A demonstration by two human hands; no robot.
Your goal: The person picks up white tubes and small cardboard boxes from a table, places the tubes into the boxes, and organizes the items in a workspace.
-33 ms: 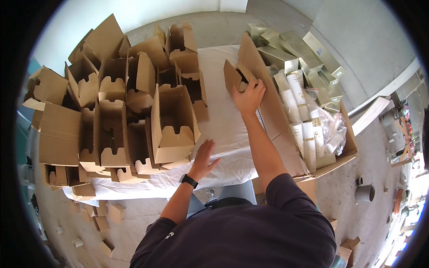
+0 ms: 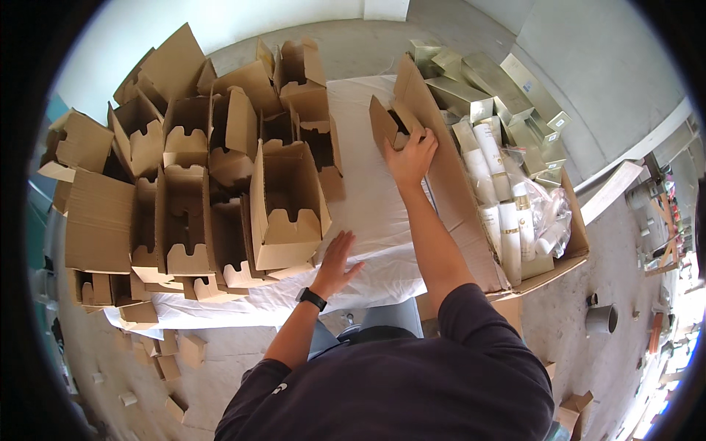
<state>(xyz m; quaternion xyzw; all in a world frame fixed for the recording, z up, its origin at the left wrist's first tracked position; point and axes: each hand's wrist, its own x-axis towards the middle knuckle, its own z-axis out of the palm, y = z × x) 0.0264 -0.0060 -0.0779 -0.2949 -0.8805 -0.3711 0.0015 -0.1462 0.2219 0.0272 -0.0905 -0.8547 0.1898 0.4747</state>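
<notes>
My right hand [image 2: 412,156] reaches forward and grips the near edge of a small open cardboard box [image 2: 380,121], with fingers curled over its rim. That box stands against the left wall of a large carton [image 2: 434,158]. Palm down, my left hand [image 2: 335,266] lies on the white sheet [image 2: 360,202], thumb apart from the fingers, holding nothing. Just left of it stands an open brown cardboard box [image 2: 290,239] with notched flaps. Inside the large carton are white bottles with gold bands [image 2: 509,239], clear plastic wrapping [image 2: 551,209] and gold-coloured boxes [image 2: 496,81].
Many open cardboard boxes [image 2: 184,213] crowd the table's left side, stacked in layers. Loose cardboard pieces [image 2: 193,351] lie on the floor below. A grey bucket-like container [image 2: 601,318] is on the floor at right, and a pale plank [image 2: 610,189] lies beyond the carton.
</notes>
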